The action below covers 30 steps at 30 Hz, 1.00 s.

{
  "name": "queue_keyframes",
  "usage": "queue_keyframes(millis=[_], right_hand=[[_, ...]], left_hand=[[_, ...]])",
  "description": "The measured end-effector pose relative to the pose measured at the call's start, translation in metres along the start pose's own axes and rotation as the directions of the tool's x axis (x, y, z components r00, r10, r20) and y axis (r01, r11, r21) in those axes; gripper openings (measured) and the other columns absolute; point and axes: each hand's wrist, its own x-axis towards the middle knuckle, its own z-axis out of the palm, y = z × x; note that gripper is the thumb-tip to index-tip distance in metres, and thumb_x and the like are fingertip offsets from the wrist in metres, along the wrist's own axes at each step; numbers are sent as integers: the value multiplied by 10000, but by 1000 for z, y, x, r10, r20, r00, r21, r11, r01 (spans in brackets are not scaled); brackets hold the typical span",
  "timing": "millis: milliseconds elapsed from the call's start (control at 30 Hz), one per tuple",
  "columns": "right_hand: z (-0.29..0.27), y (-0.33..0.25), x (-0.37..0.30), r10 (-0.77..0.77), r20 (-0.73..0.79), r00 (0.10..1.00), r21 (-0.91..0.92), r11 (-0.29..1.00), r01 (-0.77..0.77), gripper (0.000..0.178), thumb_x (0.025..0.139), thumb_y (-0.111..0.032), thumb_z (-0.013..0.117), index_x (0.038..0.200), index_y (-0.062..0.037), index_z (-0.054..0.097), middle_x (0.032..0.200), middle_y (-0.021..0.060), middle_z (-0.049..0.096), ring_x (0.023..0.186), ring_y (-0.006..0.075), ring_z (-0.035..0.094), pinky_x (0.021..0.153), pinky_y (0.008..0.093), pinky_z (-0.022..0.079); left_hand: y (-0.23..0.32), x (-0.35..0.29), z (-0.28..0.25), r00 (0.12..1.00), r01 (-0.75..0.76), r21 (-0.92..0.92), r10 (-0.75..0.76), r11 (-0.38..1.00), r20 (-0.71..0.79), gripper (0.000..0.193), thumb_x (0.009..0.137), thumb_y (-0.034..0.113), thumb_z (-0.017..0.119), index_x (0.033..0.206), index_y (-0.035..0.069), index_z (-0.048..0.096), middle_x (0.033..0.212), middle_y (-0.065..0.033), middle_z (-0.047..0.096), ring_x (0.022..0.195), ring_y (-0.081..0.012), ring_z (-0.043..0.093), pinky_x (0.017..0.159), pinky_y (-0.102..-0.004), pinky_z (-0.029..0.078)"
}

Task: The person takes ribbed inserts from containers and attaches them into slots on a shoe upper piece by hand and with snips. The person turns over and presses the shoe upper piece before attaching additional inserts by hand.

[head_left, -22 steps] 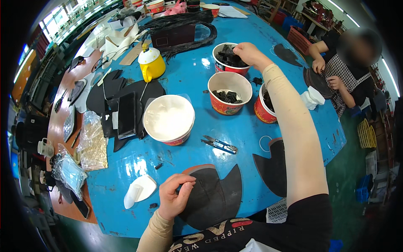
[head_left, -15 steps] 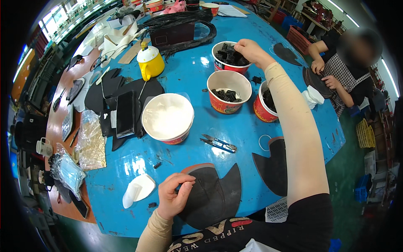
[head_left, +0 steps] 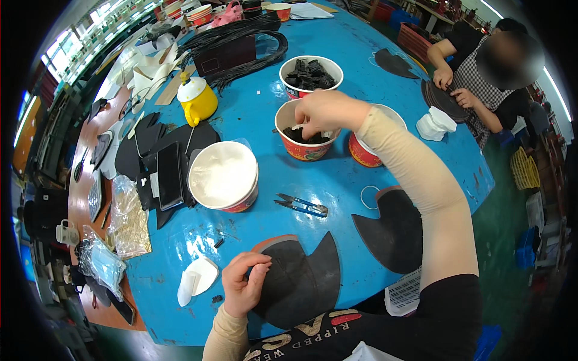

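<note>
My right hand (head_left: 331,112) reaches over the rim of the middle red paper tub (head_left: 306,152); its fingers are bent together among small black pieces (head_left: 293,134) there. What they grip, if anything, is hidden. By the near table edge, my left hand (head_left: 244,283) is closed with thumb and forefinger nearly touching, at the left border of a flat black cut piece (head_left: 295,286) with a brown-edged top. Anything in that pinch is too small to name. Thread snips (head_left: 302,205) lie on the table between my hands.
Beyond stands a tub of black pieces (head_left: 310,77); another tub (head_left: 364,155) sits partly under my forearm. A white-lined tub (head_left: 224,177), phone (head_left: 170,175) and yellow pot (head_left: 198,102) are left. A second black cut piece (head_left: 394,231) lies right. A co-worker (head_left: 475,78) sits far right.
My right hand has come back toward me from the far tub of black pieces to the middle tub, dipping its fingers in. My left hand stays closed by the black piece.
</note>
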Motion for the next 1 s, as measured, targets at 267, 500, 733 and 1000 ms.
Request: queue_keyframes(millis=[267,500,733,1000], right_hand=[[28,2,12,29,5,1000,-210,977,-28,268,788,-186,640,1029,-84,697,1011,135,688,900,275,677,750,410,540],[-8,22,6,164,-86,983,513,853,-98,212,812,-12,504,937,8,674,838,110,683,634,154,660,585,296,524],[-29,67,-1,274,-755,596,160,958,-238,154,815,-141,600,917,-87,703,873,106,701,819,264,678,711,377,534],[-33,57,25,421,-403,812,-185,832,-523,224,777,-157,614,967,-92,713,990,135,698,945,312,661,772,416,525]], left_hand=[[0,2,3,1000,13,-15,-14,1000,-26,127,922,51,530,942,-28,628,889,-103,615,744,-143,583,695,-259,472],[2,3,1,1000,-4,9,4,1000,-4,122,914,39,529,941,-28,627,880,-102,614,742,-143,585,694,-258,472],[-2,3,2,999,-33,10,33,999,-4,116,904,23,533,946,-30,627,873,-103,611,746,-142,588,690,-256,476],[-5,1,2,999,-33,25,33,999,-10,110,899,22,549,945,-25,637,865,-99,619,740,-138,589,675,-250,473]])
